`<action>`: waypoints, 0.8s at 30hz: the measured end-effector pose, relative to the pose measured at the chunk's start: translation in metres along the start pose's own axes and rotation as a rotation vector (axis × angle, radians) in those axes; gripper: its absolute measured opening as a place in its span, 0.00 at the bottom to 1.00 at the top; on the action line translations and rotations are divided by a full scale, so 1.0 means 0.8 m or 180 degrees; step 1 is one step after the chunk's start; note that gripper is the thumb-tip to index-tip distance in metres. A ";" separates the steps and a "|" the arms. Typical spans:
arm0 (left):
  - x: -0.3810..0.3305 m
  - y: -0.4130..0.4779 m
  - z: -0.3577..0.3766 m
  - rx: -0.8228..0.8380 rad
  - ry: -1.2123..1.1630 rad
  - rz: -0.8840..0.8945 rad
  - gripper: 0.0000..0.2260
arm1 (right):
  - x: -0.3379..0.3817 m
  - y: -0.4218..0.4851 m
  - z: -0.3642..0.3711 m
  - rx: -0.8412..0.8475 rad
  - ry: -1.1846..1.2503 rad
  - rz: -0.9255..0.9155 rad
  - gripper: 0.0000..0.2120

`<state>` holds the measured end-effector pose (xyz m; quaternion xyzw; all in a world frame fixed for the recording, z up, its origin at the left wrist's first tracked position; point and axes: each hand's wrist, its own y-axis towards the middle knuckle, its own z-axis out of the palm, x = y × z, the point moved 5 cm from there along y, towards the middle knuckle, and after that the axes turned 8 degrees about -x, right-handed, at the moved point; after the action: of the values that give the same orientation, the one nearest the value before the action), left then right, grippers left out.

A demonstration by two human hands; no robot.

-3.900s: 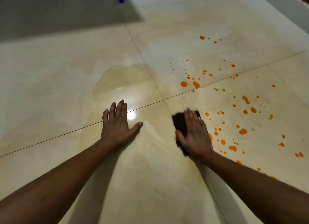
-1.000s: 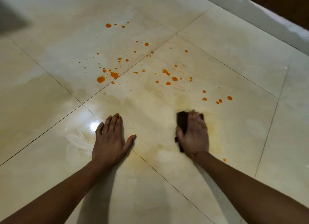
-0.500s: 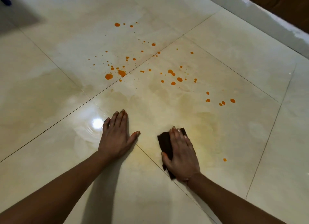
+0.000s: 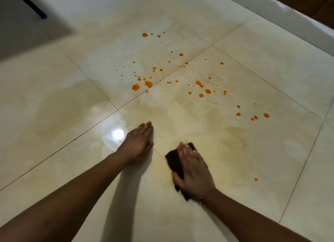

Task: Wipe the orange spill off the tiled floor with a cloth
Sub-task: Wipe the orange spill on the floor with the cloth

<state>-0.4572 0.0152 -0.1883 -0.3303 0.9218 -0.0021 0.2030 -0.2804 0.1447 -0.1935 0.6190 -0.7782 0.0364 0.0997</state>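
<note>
Left hand (image 4: 137,144) flat on floor (image 4: 54,115), fingers straight, holding nothing: likely props body weight. Right hand (image 4: 193,171) spread flat atop cloth (image 4: 173,158), pressing it down for wiping contact; fingers blurred. Spill (image 4: 198,84) drops lie well ahead of both hands; one stray drop right of right hand.

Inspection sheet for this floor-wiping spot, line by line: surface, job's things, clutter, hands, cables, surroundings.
Surface: cream tiled floor, glossy, dark grout lines; yellowish wet smear beside the cloth.
Job's things: orange drops scattered beyond the hands, plus a lone drop to the right; dark cloth flat on the floor.
Clutter: nothing seen.
Hands: left hand flat on the floor, fingers straight; right hand pressing on the cloth, blurred.
Cables: nothing seen.
Surroundings: white kerb along the far right; dark pole with a blue tip at far left, over a grey patch.
</note>
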 end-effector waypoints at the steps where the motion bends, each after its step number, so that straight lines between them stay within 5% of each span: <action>1: 0.000 0.000 0.002 0.0059 0.0092 -0.0006 0.38 | -0.009 0.021 -0.001 -0.0059 -0.0006 0.0426 0.39; 3: -0.001 0.002 0.007 0.0186 0.0319 -0.0013 0.31 | -0.001 0.041 0.003 -0.0058 0.0019 0.0907 0.39; 7: -0.019 -0.002 -0.007 0.0316 0.0718 -0.0215 0.29 | 0.029 -0.029 -0.005 0.0494 -0.0030 0.0045 0.39; 12: -0.050 -0.004 -0.020 0.0949 0.0536 -0.0887 0.50 | 0.004 -0.065 -0.025 0.0948 -0.0068 0.0116 0.39; 15: -0.053 -0.004 -0.010 0.1084 0.0739 -0.0918 0.59 | -0.013 -0.016 -0.022 0.0781 -0.0149 0.0137 0.41; 19: -0.056 -0.005 -0.009 0.0924 0.1316 -0.0776 0.59 | -0.058 0.063 -0.022 0.0582 -0.0205 0.0062 0.39; 24: -0.064 -0.003 -0.011 0.0847 0.1559 -0.0866 0.58 | -0.088 0.077 -0.034 0.1073 -0.0338 -0.1001 0.43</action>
<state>-0.4229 0.0437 -0.1610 -0.4108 0.8823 -0.2294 0.0141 -0.3224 0.2310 -0.1770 0.7415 -0.6593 0.1172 -0.0418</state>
